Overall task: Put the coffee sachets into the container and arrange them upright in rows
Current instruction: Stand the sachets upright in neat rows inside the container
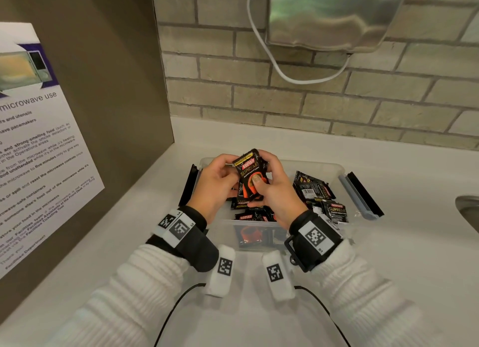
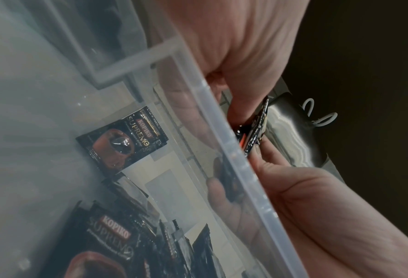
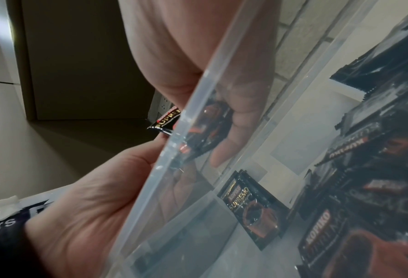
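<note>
Both of my hands hold a small stack of black Kopiko Supremo coffee sachets (image 1: pixel 249 174) upright above the left half of the clear plastic container (image 1: pixel 317 165). My left hand (image 1: pixel 220 178) grips the stack's left side. My right hand (image 1: pixel 265 177) pinches it, thumb on the front. Several loose sachets (image 1: pixel 315 190) lie jumbled in the container's right half. One sachet (image 2: pixel 122 139) leans alone against the container wall, the same sachet (image 3: pixel 251 206) showing through the wall in the right wrist view. The held stack's edge (image 2: pixel 255 129) shows above the rim (image 2: pixel 234 150).
The container sits on a white counter (image 1: pixel 259 307) in a corner. A brown panel with a microwave notice (image 1: pixel 39 152) stands at the left, a brick wall (image 1: pixel 259 92) behind. A metal dispenser (image 1: pixel 334 15) with a white cable hangs above. A sink edge (image 1: pixel 469 212) is at the right.
</note>
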Demonstrator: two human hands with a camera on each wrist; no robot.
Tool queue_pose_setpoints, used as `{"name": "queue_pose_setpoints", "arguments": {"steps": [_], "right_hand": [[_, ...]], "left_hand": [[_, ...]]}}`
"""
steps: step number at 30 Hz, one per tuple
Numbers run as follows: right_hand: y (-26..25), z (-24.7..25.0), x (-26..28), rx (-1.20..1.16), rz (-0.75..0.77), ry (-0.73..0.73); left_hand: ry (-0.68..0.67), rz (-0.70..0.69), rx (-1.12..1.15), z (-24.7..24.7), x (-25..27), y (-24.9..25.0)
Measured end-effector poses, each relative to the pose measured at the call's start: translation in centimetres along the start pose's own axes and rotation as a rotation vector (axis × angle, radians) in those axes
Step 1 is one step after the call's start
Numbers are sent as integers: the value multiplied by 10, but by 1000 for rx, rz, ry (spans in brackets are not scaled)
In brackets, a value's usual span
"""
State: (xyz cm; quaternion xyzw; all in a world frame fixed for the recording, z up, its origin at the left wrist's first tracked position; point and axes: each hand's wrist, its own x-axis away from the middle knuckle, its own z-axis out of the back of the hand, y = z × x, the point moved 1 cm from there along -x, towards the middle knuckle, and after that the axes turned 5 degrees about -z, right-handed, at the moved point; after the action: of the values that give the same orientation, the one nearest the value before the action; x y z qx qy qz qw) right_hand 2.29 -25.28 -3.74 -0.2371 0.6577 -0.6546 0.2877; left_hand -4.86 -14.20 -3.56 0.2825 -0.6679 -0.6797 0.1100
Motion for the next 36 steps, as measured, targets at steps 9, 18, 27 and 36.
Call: {"name": "queue_pose_setpoints", "arguments": {"steps": [9,18,27,36], "right_hand": [[4,1,-3,6,-14,23],[12,-5,-12,108,27,150],[11,3,-13,334,265,239],[6,5,2,-16,193,65]], "left_hand": [[-10,-13,-20,0,2,0],[86,-47,-128,-1,1,-1],[159,-62,-85,1,-6,-4],[393,-130,-61,21,-22,6]]}}
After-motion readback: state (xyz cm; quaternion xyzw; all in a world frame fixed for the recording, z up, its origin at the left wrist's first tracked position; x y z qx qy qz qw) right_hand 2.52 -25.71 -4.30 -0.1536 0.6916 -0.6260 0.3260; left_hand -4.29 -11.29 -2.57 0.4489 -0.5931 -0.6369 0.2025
